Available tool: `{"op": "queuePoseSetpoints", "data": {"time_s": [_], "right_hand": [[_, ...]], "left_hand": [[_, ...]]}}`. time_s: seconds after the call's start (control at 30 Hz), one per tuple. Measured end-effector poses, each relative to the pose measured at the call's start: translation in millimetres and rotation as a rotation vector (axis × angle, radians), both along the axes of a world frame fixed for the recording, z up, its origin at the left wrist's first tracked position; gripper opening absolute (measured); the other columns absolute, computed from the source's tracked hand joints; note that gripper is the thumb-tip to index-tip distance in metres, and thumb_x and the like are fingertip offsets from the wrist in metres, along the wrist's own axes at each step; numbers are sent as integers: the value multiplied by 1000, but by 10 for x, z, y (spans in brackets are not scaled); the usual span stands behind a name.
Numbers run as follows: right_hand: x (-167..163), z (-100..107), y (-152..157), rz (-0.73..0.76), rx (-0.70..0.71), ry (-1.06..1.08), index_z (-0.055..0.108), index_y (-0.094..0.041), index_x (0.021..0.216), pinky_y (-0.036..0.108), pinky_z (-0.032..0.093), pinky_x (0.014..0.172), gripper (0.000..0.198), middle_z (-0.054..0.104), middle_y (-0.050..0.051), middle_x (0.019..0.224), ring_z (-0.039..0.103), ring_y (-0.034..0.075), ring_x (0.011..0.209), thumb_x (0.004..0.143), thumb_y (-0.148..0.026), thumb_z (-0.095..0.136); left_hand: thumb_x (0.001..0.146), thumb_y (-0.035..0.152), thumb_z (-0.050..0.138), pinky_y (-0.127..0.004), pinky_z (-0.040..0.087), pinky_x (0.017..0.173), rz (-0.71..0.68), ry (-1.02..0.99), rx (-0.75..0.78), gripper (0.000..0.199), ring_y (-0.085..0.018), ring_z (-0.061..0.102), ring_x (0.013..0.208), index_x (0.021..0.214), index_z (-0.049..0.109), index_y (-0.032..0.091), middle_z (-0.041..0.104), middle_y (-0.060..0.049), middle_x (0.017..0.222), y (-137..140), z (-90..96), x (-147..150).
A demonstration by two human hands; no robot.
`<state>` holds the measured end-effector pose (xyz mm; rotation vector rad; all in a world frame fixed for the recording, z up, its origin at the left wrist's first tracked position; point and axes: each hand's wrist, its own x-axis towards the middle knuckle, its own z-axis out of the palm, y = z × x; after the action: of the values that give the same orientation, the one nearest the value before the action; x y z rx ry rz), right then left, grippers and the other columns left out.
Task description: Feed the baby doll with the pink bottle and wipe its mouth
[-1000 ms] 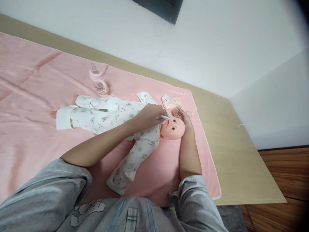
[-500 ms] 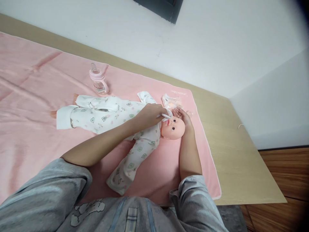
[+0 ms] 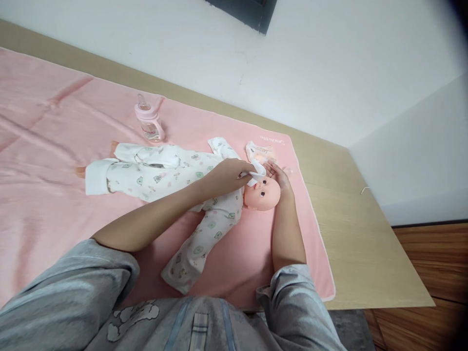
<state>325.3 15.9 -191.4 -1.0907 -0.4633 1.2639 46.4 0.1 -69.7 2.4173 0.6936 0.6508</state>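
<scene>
One doll [image 3: 183, 168], face-up on pink blanket [image 3: 54, 219] | left hand [image 3: 232, 174] pinches white cloth [image 3: 260, 168] by its mouth | right hand [image 3: 280, 179] half-open beside its head [image 3: 266, 196], apparently empty | cloth could slip if pinch loosens; head could roll if pushed unbraced

The far side is closed off by a white wall [image 3: 310, 63], marked in the middle by faint, thin scuffs or cracks. At the top, a dark grey frame [image 3: 246, 14] is cut off by the picture's edge; whether it belongs to a window cannot be told. On the right, a corner is formed with a second pale wall [image 3: 431, 146], edged at its foot by a dark strip [image 3: 431, 224]. Below it, a reddish-brown wood-grain floor [image 3: 435, 263] is crossed by dark seams. The pale wooden counter [image 3: 358, 243] is set against the far wall and evenly, softly lit.
</scene>
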Motion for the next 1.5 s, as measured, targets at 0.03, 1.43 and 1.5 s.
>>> {"op": "queuePoseSetpoints", "data": {"time_s": [0.03, 1.43, 1.5], "right_hand": [[4, -10, 0, 0, 0, -4, 68, -18, 97, 25, 61, 90, 12, 77, 5, 93, 74, 14, 91, 89, -23, 60], [17, -44, 0, -9, -4, -23, 68, -19, 98, 27, 61, 95, 14, 76, 6, 97, 74, 15, 97, 85, -25, 66], [14, -42, 0, -14, -6, -22, 68, -20, 97, 28, 61, 95, 13, 76, 5, 96, 74, 15, 96, 85, -24, 68]], "left_hand": [[89, 21, 45, -26, 43, 68, -13, -6, -16, 26, -17, 62, 75, 95, 71, 22, 71, -1, 86, -15, 10, -3], [85, 18, 51, -28, 37, 70, -57, 150, 19, 23, -15, 59, 70, 78, 73, 22, 67, 2, 73, -82, 158, -93], [84, 20, 52, -29, 35, 68, -66, 174, 67, 21, -14, 55, 65, 70, 67, 20, 64, 2, 67, -74, 121, -81]]}}
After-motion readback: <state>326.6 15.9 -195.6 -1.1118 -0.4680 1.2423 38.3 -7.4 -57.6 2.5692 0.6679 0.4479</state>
